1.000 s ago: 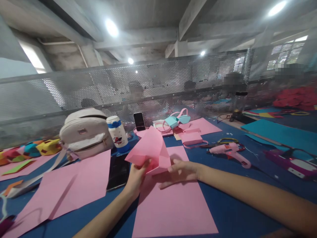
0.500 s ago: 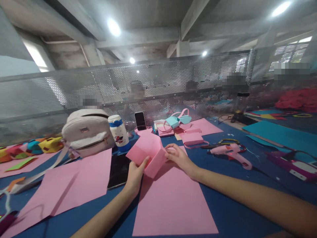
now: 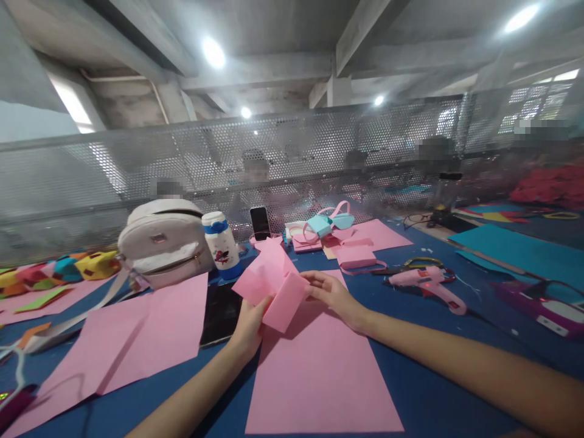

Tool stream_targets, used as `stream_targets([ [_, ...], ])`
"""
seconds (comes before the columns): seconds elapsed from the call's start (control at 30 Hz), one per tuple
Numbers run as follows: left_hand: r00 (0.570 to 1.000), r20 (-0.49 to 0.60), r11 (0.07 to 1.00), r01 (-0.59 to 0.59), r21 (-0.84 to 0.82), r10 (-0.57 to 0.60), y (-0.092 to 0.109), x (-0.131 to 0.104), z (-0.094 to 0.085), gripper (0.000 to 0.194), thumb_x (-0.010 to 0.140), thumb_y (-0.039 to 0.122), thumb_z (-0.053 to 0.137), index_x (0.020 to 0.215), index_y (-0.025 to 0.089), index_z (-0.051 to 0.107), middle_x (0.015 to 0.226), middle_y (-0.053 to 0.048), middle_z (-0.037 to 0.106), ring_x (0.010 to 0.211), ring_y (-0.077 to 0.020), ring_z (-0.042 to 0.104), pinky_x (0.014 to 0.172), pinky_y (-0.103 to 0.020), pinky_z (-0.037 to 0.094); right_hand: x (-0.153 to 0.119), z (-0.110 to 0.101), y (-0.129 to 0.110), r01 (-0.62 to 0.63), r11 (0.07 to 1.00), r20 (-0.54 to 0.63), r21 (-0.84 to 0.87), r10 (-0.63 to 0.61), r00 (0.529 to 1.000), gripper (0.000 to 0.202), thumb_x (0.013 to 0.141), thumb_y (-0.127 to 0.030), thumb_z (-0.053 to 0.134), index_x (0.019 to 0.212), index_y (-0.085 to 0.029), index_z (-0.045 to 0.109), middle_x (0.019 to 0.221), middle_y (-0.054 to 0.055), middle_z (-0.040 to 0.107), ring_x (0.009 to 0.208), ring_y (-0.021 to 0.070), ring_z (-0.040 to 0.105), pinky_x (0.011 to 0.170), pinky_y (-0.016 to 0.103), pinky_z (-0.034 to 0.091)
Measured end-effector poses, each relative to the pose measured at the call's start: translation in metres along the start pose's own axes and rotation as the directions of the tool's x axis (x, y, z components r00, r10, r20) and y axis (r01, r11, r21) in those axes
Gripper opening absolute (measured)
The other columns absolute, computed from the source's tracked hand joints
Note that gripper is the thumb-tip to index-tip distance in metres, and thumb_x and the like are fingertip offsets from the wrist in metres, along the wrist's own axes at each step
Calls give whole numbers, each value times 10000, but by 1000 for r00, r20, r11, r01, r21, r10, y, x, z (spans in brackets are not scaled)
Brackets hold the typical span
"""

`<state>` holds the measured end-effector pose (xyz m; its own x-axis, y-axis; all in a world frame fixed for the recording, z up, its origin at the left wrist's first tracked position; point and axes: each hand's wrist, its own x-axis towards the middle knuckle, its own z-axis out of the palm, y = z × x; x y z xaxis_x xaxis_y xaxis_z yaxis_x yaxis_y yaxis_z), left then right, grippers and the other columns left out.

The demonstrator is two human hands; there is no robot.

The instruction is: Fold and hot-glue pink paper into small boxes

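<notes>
Head view, left hand (image 3: 250, 325) pinching folded paper (image 3: 286, 302), right hand (image 3: 338, 298) curled alongside

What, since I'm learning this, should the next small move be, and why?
Probably press a crease in the folded pink paper with the right hand: the panels meet at angles, that hand is at the right edge, and the left hand grips the left.

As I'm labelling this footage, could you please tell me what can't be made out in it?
In the head view:
1. Left hand: most fingers hidden by the folded pink paper.
2. Purple device, lower left: cut off by the left edge.
3. People beyond the metal screen: veiled by its mesh and blurred.
</notes>
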<state>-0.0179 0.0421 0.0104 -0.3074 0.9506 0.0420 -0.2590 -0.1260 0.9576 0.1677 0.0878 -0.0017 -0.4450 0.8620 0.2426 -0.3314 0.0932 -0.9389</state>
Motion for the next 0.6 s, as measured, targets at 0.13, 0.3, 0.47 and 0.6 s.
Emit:
stream_targets([
  [0.13,998,27,998,65,-3,-65,-2,4,-2,519,492,280,854,958,165,654,819,-34,749,701,-204,695,588,-256,527,-3,0,-4,-12,1000,-5,28,12,1000,407,855,-517,655,1144,-230,667,1118,61,685,1005,200,638,890,338,493],
  [0.3,957,212,980,183,81,-197,11,12,-12,505,500,285,842,967,160,698,903,-93,767,737,-241,713,626,-288,548,0,-8,-8,92,995,33,-39,-91,995,552,885,-364,600,1408,-344,425,1335,48,583,1218,226,554,969,380,473],
  [0.47,824,420,917,282,281,-382,32,20,-28,523,474,196,877,974,126,741,902,-158,773,758,-317,734,662,-365,574,7,-24,-18,529,590,353,-610,-395,848,471,740,-99,628,1174,-281,651,1561,50,316,1434,279,258,1144,487,243],
  [0.6,829,434,918,216,332,-352,28,31,-33,563,533,252,876,1058,128,718,999,-181,759,797,-332,739,656,-380,578,6,-26,-29,703,176,640,-689,-310,703,237,753,-36,579,852,-219,692,1452,62,493,1386,276,335,1107,476,249],
])
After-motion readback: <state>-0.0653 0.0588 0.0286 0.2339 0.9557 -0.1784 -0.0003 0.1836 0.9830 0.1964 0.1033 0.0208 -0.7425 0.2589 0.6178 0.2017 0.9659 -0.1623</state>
